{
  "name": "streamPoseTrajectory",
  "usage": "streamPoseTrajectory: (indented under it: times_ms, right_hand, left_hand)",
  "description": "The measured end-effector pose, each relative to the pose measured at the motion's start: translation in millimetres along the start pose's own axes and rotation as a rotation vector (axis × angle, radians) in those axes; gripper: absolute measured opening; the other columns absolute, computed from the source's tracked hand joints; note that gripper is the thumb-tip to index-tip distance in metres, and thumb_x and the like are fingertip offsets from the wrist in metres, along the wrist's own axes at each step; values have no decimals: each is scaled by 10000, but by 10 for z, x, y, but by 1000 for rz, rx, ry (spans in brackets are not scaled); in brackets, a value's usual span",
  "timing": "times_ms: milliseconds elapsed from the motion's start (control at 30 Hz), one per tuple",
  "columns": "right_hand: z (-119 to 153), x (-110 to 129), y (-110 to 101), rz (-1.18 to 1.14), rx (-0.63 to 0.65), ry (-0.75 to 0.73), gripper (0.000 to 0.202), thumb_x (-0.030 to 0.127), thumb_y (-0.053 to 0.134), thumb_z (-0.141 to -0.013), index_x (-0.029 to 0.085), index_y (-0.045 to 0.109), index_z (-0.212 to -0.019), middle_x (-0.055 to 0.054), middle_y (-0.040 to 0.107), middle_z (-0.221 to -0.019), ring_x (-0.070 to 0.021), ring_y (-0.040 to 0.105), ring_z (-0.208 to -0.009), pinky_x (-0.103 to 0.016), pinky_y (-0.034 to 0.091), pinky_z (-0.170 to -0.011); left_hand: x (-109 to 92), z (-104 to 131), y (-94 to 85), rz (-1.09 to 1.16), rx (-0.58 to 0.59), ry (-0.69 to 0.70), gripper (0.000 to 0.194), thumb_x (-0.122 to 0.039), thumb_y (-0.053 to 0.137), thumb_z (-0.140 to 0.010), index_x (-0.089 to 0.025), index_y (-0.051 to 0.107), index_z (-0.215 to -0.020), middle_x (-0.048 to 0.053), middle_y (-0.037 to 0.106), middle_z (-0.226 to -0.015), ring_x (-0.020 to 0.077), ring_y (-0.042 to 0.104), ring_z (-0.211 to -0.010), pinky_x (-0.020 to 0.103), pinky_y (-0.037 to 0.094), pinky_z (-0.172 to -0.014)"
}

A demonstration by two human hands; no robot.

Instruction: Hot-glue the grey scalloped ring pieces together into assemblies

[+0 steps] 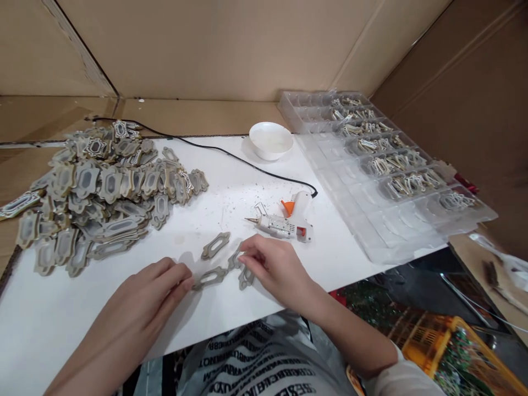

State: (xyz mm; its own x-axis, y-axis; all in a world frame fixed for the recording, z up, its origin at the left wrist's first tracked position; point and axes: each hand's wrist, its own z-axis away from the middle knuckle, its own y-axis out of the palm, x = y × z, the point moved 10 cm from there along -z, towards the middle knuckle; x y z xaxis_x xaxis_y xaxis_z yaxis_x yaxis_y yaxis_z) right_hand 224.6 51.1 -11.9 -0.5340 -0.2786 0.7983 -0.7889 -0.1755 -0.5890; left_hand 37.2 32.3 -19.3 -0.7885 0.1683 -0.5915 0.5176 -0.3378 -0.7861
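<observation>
Low on the white tabletop, my left hand point(159, 289) has its fingers closed at the near end of a small grey openwork frame piece point(211, 276). Just to the right, the thumb and fingers of my right hand point(277, 268) pinch at another grey frame piece point(235, 257), partly covering it. One more grey piece point(246, 278) lies under those fingers, close to the edge of the hand. A separate frame piece point(215, 245) rests flat beyond both hands. Behind my right hand, a white glue gun point(278, 224) with an orange trigger lies on its side, nozzle toward the left.
A big heap of grey frame pieces point(111, 184) covers the left side. A white bowl point(271, 141) stands at the back. The clear compartment tray point(350, 203) on the right holds many pieces. A black cord point(225, 152) crosses the table. An orange crate point(433, 344) stands below.
</observation>
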Motion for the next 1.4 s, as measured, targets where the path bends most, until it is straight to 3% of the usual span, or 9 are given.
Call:
streamPoseTrajectory:
  times_ms: [200, 367, 667, 833, 1000, 1167, 1400]
  right_hand:
    - [-50, 46, 73, 249, 24, -78, 53, 150, 560, -929, 190, 578, -900, -17, 649, -738, -153, 594, -683, -259, 427, -611]
    - [-74, 59, 114, 375, 1, -138, 99, 135, 532, -919, 189, 569, -844, -29, 631, -694, -178, 568, -668, -282, 401, -594]
    - [-48, 125, 198, 514, -35, -252, 205, 56, 522, -923, 196, 556, -777, -15, 631, -668, -159, 494, -613, -279, 381, -611]
    - [-29, 252, 113, 569, -126, -312, 183, 139, 604, -936, 199, 575, -766, -29, 627, -626, -188, 509, -624, -311, 388, -586]
    - [37, 358, 12, 565, -156, -319, 244, 205, 533, -996, 184, 607, -765, -27, 591, -660, -185, 509, -663, -305, 410, -625]
    - [245, 515, 134, 514, -41, -438, 167, 104, 550, -938, 162, 703, -903, -39, 595, -733, -189, 446, -683, -322, 372, -616]
    - [371, 485, 285, 551, -4, -473, 229, 138, 595, -908, 158, 718, -1100, -51, 607, -794, -210, 432, -721, -359, 324, -607]
  left_hand:
    - [73, -110, 107, -48, 208, -9, 431, -561, 455, -926, -272, 695, -715, -3, 631, -717, 160, 580, -621, 253, 390, -561]
    - [130, -215, 0, 12, 177, -56, 374, -576, 563, -842, -285, 723, -670, -3, 646, -686, 153, 530, -569, 258, 363, -531]
    - [149, -322, 81, -8, 271, -122, 343, -561, 613, -769, -265, 717, -632, -12, 609, -555, 148, 506, -519, 241, 284, -467]
    - [125, -356, 74, -70, 270, -149, 366, -550, 551, -787, -260, 714, -634, -62, 545, -495, 115, 509, -512, 194, 269, -486]
    - [127, -390, 146, -68, 322, -141, 338, -533, 599, -765, -254, 696, -601, -21, 597, -520, 146, 513, -510, 232, 290, -480]
    - [184, -374, 181, -82, 346, -182, 363, -554, 588, -758, -245, 649, -578, -1, 602, -543, 166, 516, -538, 257, 298, -501]
    - [148, -398, 146, -178, 271, -176, 295, -469, 638, -749, -243, 577, -569, -13, 586, -531, 172, 504, -521, 263, 285, -490]
